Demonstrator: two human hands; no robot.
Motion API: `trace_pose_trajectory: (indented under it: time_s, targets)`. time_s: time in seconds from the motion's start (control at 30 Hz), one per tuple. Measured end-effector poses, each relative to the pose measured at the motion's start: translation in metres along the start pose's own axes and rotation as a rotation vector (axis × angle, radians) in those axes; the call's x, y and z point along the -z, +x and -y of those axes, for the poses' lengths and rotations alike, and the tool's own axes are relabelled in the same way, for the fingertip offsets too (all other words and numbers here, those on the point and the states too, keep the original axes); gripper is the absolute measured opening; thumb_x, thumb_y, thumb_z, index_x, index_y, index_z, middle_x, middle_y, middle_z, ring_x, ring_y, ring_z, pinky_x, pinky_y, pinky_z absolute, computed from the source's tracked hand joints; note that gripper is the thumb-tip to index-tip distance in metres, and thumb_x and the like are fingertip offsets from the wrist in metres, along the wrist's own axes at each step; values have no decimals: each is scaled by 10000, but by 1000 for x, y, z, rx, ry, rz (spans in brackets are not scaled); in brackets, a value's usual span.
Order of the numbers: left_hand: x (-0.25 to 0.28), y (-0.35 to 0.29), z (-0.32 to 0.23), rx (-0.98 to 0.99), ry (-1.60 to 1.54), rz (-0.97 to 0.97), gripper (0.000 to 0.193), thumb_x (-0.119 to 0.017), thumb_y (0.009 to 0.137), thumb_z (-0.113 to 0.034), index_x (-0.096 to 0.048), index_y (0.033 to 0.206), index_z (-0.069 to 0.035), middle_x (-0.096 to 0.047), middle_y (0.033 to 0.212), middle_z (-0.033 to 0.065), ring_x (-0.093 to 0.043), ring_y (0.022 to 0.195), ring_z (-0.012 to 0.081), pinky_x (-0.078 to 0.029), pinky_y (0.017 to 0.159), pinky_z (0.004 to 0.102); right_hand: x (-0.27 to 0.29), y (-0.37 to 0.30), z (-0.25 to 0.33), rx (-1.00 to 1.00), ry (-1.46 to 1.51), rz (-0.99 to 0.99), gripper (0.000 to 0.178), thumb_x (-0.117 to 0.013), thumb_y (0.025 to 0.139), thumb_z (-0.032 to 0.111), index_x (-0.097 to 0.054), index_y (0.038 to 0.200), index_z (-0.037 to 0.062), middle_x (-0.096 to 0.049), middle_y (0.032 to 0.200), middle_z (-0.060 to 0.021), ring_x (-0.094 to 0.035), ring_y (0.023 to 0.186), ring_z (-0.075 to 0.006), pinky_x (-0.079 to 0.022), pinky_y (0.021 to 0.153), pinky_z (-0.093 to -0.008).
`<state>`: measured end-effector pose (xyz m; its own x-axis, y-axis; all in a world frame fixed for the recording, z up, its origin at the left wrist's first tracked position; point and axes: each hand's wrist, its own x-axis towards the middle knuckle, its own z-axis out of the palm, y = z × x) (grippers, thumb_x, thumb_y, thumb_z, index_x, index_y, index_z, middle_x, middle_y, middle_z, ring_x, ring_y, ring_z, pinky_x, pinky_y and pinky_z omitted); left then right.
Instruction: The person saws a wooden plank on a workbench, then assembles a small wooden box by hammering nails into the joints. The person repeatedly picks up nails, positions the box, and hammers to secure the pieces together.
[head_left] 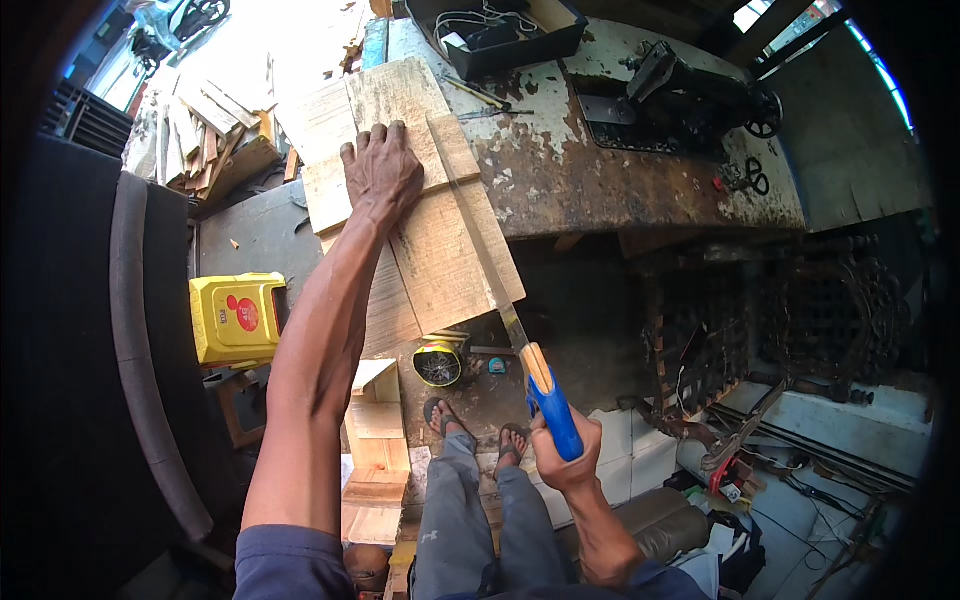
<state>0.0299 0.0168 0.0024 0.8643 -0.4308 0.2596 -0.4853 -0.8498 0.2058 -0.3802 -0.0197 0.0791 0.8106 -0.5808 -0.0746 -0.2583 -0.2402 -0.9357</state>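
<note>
My right hand [568, 452] is wrapped round the blue and wooden handle of a handsaw [479, 240]. The saw's long blade slants up and to the left, lying along the right part of the wooden panel [445, 258]. That panel is made of pale boards joined side by side, with a crosspiece [455, 152] across it. My left hand [383, 172] presses down on the panel's upper part, fingers bent and slightly apart on the wood. The panel's far end rests at the worn table's left edge; its near end sticks out above the floor.
A worn table [540, 190] bears a black sewing machine [690, 100], scissors [748, 178] and an open box [500, 40]. Left are a yellow container [236, 318] and scrap wood [215, 130]. Below sit a tub of nails [437, 364], a tape measure [496, 366] and a wooden piece [378, 450].
</note>
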Motion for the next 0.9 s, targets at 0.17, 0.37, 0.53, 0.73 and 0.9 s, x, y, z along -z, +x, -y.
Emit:
trace_pose_trajectory:
  time_s: [0.17,0.37,0.53,0.73,0.9]
  targets:
    - [-6,-11,-1,-59,3,-14,368,-452,956,-210,-629,1249,-76,-650,1213,145,-583,1194,301,-342,1063,508,8,-13,9,-20,-24,21,31,-598,781,25,-628,775,20,-586,594,-109,-599,479,-159,-472,499,-323]
    - [10,-3,1,-10,-23,8,419,-474,954,-201,-604,1336,-87,-650,1246,162,-576,1215,335,-353,1074,499,7,-27,26,10,-111,-61,161,-578,780,0,-696,887,-26,-651,646,-125,-696,569,-200,-534,568,-308]
    - [8,1,2,-35,12,39,426,-491,947,-212,-603,1340,-92,-640,1264,153,-564,1226,317,-347,1077,487,-23,43,4,-77,-19,21,36,-619,783,15,-647,804,8,-604,603,-93,-626,507,-175,-481,507,-314]
    - [3,3,-4,-53,-21,-51,392,-459,941,-199,-617,1272,-60,-643,1210,160,-576,1193,306,-320,1085,493,12,-53,22,39,-62,-50,130,-590,777,1,-675,867,-40,-622,624,-97,-626,501,-158,-509,524,-297]
    - [1,-3,1,-38,-18,-24,394,-458,942,-206,-615,1275,-65,-638,1221,167,-572,1205,313,-324,1087,500,-9,7,9,-104,41,13,36,-606,775,29,-616,768,-5,-587,584,-98,-605,469,-181,-474,484,-325]
